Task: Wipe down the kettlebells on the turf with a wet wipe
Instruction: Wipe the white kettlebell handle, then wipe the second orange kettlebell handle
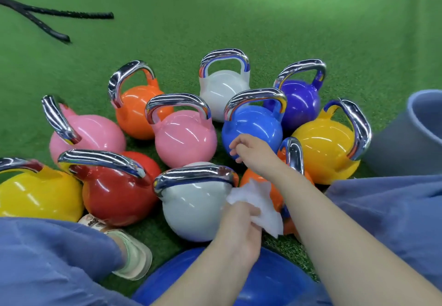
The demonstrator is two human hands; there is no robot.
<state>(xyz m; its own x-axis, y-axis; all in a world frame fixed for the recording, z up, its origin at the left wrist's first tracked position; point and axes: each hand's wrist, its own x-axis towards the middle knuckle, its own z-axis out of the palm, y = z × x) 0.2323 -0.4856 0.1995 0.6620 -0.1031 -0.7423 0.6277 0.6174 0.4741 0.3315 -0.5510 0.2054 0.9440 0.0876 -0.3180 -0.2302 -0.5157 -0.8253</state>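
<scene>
One wet wipe (257, 206) in left grip (240, 228), against grey kettlebell (193, 210), seemingly.

A black rope (57, 14) lies far left, a grey tub (416, 135) right, a blue ball (239, 281) nearest.
</scene>
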